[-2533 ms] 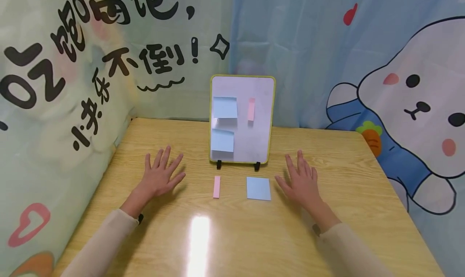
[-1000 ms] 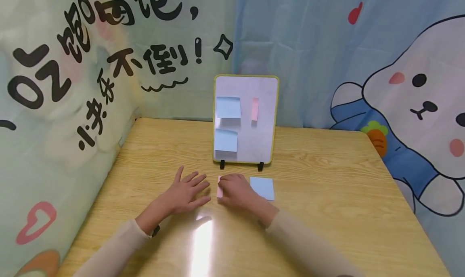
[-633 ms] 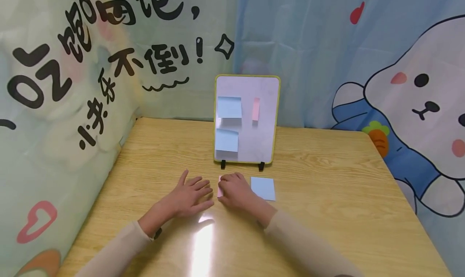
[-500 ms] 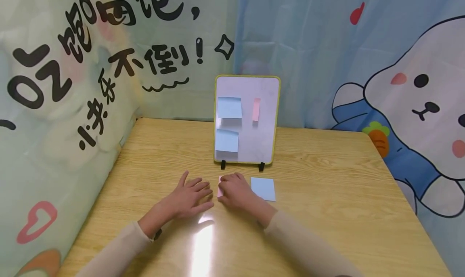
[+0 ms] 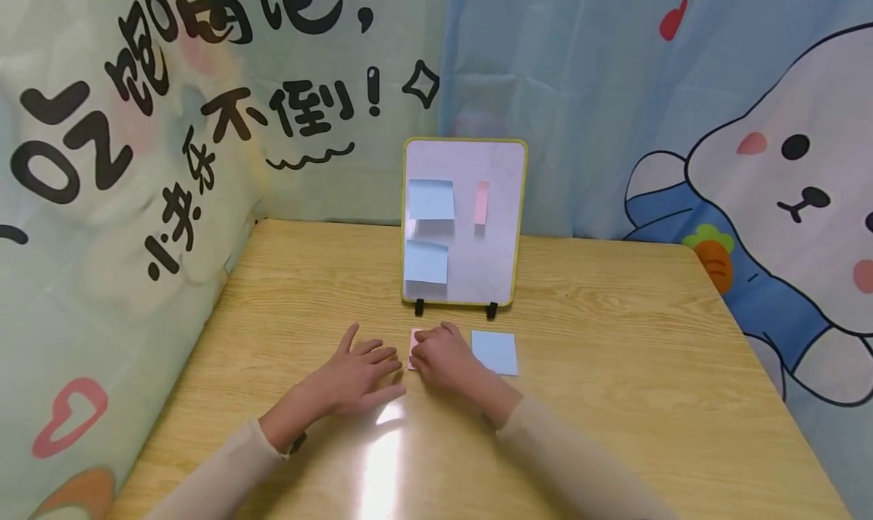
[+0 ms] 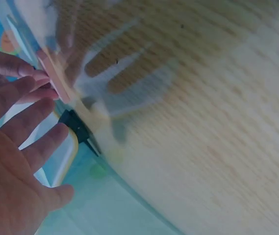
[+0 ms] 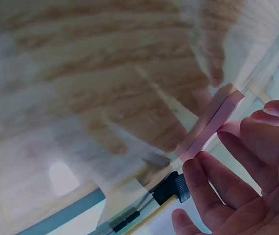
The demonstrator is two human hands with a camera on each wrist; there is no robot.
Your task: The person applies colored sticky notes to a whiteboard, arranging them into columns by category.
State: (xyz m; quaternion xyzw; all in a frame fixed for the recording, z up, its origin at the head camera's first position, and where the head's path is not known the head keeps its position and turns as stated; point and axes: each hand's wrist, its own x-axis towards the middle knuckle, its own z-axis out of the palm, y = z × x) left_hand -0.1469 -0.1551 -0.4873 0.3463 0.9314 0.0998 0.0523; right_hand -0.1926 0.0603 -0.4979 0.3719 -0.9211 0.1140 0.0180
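A small pink sticky note pad [image 5: 412, 351] lies on the table in front of the whiteboard, partly covered by my right hand [image 5: 446, 357]. That hand's fingers are curled, with thumb and fingertips at the pad; the right wrist view shows them along the pad's [image 7: 213, 122] side. To the left, my left hand [image 5: 356, 376] hovers with spread, nearly straight fingers, its tips close to the pad and holding nothing. A square blue sticky note pad [image 5: 496, 352] rests flat just right of my right hand.
Behind the hands a yellow-edged whiteboard [image 5: 470, 270] stands on black feet [image 5: 419, 306]. Two blue notes [image 5: 431, 199] are stuck on its left and one pink note [image 5: 481, 203] on its right. A printed curtain [image 5: 327, 186] hangs along the table's back and left.
My right hand has moved left from beside the blue pad to the pink pad. My left hand has come right and nearer to me. In the last half second both barely move.
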